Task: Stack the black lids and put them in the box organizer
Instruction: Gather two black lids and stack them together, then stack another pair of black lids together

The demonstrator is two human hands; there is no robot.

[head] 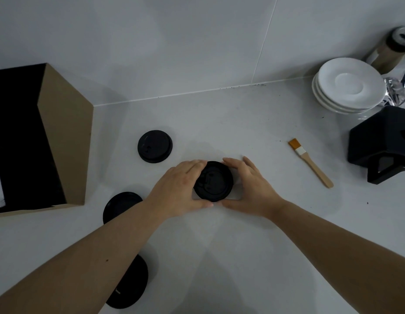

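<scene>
A round black lid (214, 181) sits on the white counter at the centre, cupped from both sides. My left hand (177, 191) curls around its left rim and my right hand (251, 186) around its right rim. I cannot tell whether it is a single lid or a stack. A second black lid (154, 146) lies loose further back on the left. A third black lid (120, 203) is partly hidden under my left forearm, and another black lid (131, 284) lies near the bottom edge. The box organizer (61, 134), brown cardboard with a black inside, stands at the far left.
A stack of white saucers (348, 86) stands at the back right beside crinkled foil (398, 87) and a jar (391, 48). A black angular holder (382, 141) is at the right edge. A small wooden brush (310, 162) lies right of my hands.
</scene>
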